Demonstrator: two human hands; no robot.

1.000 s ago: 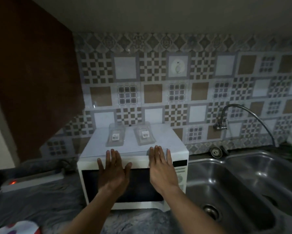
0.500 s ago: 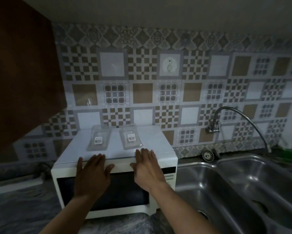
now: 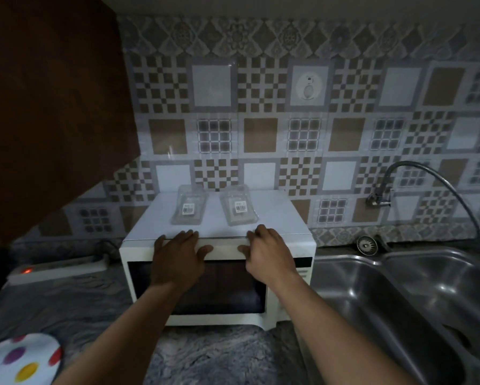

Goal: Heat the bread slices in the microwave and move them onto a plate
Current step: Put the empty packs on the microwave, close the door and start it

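Grip: left hand (image 3: 177,258) and right hand (image 3: 269,255) curled over microwave (image 3: 283,218) top edge | bread unseen (door dark), dotted plate (image 3: 36,345) lower left | risk: hard tug sliding it forward, toppling plastic packs (image 3: 189,209).

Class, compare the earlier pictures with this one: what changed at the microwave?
The left hand and right hand slid up the microwave front; their fingers now hook over its top edge. Door stayed closed; the two clear packs on top did not move.
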